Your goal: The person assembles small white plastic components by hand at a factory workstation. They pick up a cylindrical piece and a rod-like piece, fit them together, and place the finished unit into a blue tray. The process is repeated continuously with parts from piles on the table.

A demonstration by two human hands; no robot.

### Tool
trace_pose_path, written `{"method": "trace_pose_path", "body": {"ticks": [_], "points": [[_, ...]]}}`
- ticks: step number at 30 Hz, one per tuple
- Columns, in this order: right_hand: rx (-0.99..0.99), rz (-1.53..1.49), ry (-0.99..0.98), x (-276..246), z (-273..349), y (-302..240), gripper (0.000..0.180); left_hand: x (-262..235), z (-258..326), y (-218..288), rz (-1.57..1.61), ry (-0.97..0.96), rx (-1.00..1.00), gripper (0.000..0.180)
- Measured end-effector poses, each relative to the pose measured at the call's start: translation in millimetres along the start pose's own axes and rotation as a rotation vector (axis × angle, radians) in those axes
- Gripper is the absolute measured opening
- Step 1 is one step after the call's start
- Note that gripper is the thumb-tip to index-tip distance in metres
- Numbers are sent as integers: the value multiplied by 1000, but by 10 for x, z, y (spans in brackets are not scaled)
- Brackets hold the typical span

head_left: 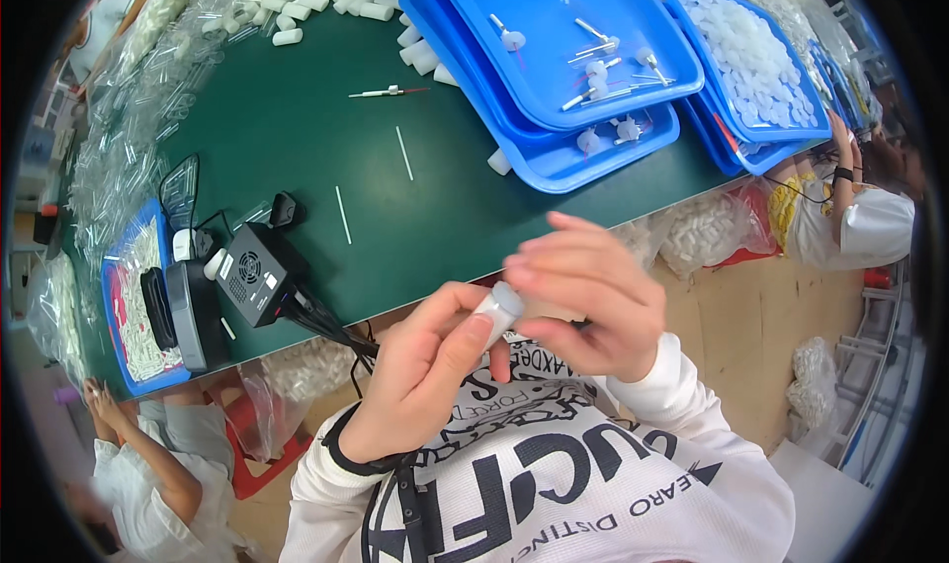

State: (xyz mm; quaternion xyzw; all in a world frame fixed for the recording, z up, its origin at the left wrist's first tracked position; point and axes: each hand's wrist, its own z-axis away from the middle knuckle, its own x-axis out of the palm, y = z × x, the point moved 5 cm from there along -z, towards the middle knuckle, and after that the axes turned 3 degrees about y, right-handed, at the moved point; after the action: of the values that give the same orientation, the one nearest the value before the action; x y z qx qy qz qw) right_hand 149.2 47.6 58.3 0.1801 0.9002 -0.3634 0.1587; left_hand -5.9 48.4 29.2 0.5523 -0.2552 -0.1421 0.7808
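My left hand [420, 370] grips a small white plastic tube [494, 314], its capped end pointing up and to the right. My right hand [585, 301] pinches the white cap at the tube's top with thumb and fingers. Both hands are raised in front of my chest, just off the near edge of the green table [297, 118]. On the tabletop lie two thin white sticks [342, 214] and a stick with a white disc [388, 91].
Stacked blue trays [554, 29] hold several stick-and-disc parts; another blue tray [751, 59] holds white caps. White tubes [326, 0] are piled at the far edge. A black box with cables [252, 271] sits at left. Other people sit at left [138, 454] and right [860, 217].
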Motion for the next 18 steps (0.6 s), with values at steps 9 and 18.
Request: {"method": "trace_pose_path", "body": {"ticks": [9,18], "points": [[11,-159,-55,104,118,40,24,0,72,-69,-193,59,-11,26],[-71,-100,-141,155,314,75,25,-11,73,-239,-334,64,-27,23]]}}
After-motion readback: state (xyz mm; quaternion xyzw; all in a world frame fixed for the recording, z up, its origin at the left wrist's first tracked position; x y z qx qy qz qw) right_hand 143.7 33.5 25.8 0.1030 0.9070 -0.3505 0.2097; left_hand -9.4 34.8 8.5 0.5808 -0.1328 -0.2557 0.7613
